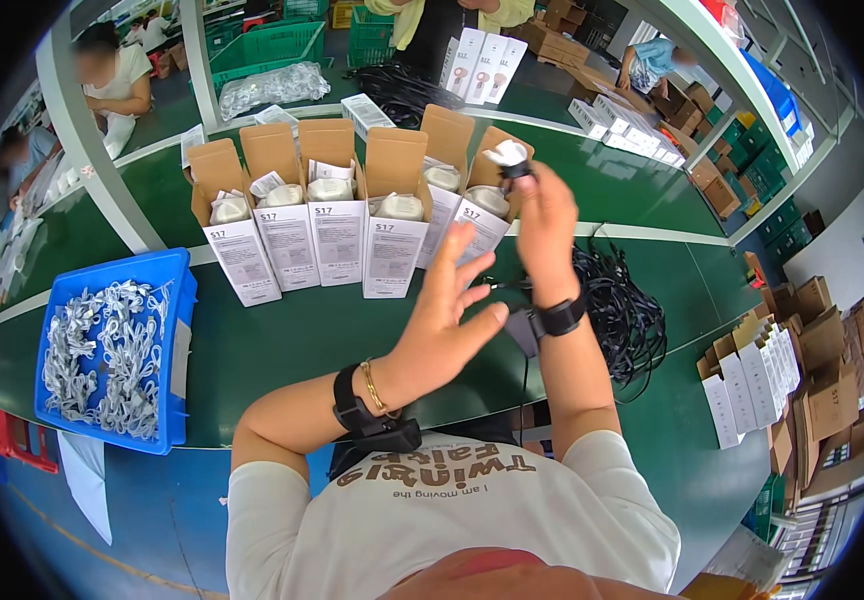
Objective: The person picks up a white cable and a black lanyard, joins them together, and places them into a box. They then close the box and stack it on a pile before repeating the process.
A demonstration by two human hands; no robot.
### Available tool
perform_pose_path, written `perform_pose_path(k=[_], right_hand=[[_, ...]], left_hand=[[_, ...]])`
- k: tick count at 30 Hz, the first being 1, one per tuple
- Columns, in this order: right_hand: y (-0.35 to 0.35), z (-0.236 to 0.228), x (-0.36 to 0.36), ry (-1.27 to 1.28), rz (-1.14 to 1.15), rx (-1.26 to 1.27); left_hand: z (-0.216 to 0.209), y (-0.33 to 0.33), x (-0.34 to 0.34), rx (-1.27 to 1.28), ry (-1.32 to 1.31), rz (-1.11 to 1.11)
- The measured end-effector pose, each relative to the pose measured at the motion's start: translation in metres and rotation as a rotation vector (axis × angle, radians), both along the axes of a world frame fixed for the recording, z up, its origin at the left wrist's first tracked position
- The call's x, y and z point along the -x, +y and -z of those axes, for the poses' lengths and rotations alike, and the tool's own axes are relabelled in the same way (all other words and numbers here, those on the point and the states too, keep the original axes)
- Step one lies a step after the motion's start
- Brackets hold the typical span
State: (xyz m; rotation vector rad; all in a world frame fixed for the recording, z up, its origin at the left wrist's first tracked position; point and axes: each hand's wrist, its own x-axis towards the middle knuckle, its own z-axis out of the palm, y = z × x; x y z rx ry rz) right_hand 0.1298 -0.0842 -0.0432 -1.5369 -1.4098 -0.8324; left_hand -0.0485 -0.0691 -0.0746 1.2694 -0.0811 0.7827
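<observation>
My right hand (550,225) is raised above the far right box, its fingers closed on a small black-and-white item (510,160) whose kind I cannot make out. Nearer to me, my left hand (442,320) has its fingers spread, with nothing in it. Several upright white cartons (392,250) stand in a row beyond my hands, brown inner flaps raised. White rounded devices (399,207) and folded paper leaflets (267,185) show in their tops. Beside my right forearm lies a heap of black cables (627,325), partly hidden by that arm.
At the left, a blue bin (180,350) holds bundled white cables (132,350). Metal posts (92,140) rise from the green table (282,345). More cartons (752,385) are stacked at the right. Across the table stand another person (442,25), white boxes (482,65) and more black cables (407,90).
</observation>
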Motion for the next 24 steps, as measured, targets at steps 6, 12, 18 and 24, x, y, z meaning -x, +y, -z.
perform_pose_path(k=[6, 12, 18, 24], right_hand=[[-0.024, -0.022, 0.002, -0.194, 0.192, 0.277], [-0.072, -0.029, 0.01, -0.35, 0.17, 0.356], [-0.105, -0.02, 0.01, -0.096, -0.257, 0.587], [-0.116, -0.01, 0.011, 0.003, -0.418, 0.644]], left_hand=[[0.014, 0.003, -0.004, -0.308, 0.1, -0.119], [0.027, 0.02, -0.027, -0.673, 0.124, -0.556], [0.028, 0.042, -0.046, -0.792, 0.086, -0.348], [0.015, 0.056, -0.065, -0.967, 0.068, -0.077]])
